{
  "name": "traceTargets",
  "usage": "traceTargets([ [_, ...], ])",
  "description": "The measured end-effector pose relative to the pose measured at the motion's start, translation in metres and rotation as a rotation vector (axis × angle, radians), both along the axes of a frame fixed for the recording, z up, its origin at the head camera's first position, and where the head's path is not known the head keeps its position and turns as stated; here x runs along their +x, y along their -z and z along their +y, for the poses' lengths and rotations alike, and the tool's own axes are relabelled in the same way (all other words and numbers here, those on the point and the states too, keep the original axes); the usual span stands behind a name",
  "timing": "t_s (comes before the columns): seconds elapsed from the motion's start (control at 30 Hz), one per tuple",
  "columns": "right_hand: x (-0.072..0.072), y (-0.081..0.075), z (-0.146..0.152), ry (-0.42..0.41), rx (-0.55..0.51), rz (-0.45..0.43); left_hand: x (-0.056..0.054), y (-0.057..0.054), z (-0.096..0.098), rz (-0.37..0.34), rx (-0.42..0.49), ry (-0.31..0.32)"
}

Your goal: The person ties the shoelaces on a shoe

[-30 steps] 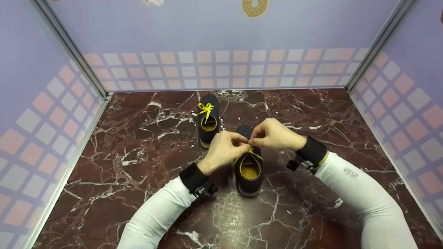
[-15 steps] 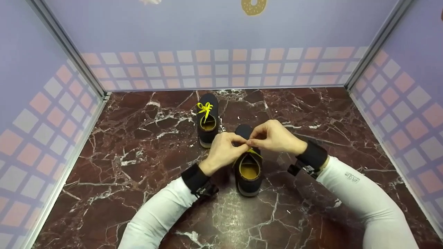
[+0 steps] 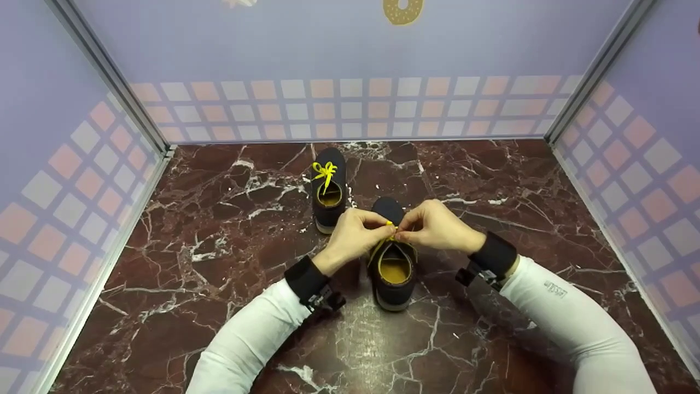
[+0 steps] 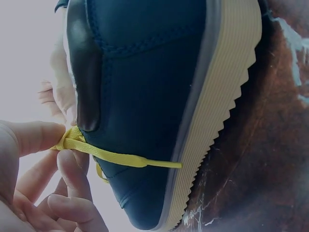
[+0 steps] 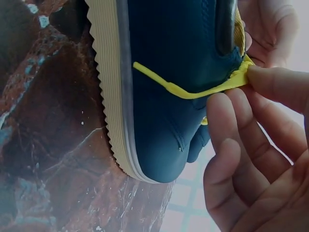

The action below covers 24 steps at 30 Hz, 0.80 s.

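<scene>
A dark shoe (image 3: 395, 293) with a yellow insole stands on the marbled surface, toe pointing away from me. Over its tongue, my left hand (image 3: 358, 234) pinches the yellow shoelace (image 4: 111, 156) between thumb and forefinger. My right hand (image 3: 440, 227) pinches the lace from the other side, close to the left fingertips. In the left wrist view a lace end with its tip hangs down the shoe's side. Another lace end (image 5: 183, 93) hangs down the opposite side in the right wrist view. The fingers partly hide the knot area.
A second dark shoe (image 3: 322, 216) stands farther back and to the left, its yellow lace (image 3: 326, 171) tied in a bow. Lilac panels with pink and white squares (image 3: 350, 109) enclose the marbled surface (image 3: 229, 219) at the back and both sides.
My right hand has shifted slightly down and to the right, so a small gap opens between the two hands. A yellow bit of lace now shows above the left fingertips.
</scene>
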State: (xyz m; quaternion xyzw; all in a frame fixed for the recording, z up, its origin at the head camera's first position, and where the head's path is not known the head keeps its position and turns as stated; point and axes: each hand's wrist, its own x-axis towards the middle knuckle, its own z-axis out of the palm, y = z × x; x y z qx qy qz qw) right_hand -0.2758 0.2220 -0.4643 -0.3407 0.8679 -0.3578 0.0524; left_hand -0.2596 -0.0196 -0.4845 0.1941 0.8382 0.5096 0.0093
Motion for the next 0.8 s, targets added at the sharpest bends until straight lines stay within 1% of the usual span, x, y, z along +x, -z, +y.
traceTargets([
  [0.13,0.0009,0.0015,-0.001,0.014,-0.004,0.008,-0.0002,0.0,0.0011,0.002,0.016,0.007],
  [0.3,0.0018,0.0034,-0.0044,0.047,-0.027,0.029,0.0009,-0.0034,0.0017,0.032,0.02,0.023],
  [0.43,0.0023,0.005,-0.0081,0.034,-0.081,-0.002,0.0014,-0.0058,0.0018,0.063,0.004,0.03],
  [0.5,0.0019,0.0056,-0.009,0.012,-0.104,-0.03,0.0016,-0.0066,0.0021,0.053,0.008,0.024],
  [0.6,0.0001,0.0064,-0.0093,-0.011,-0.119,-0.062,0.0015,-0.0066,0.0025,-0.012,0.056,0.017],
  [0.73,-0.0023,0.0075,-0.009,-0.023,-0.129,-0.092,-0.0001,-0.005,0.0032,-0.153,0.183,0.023],
  [0.8,-0.0024,0.0074,-0.0094,-0.023,-0.137,-0.095,-0.0008,-0.0055,0.0033,-0.211,0.231,0.02],
])
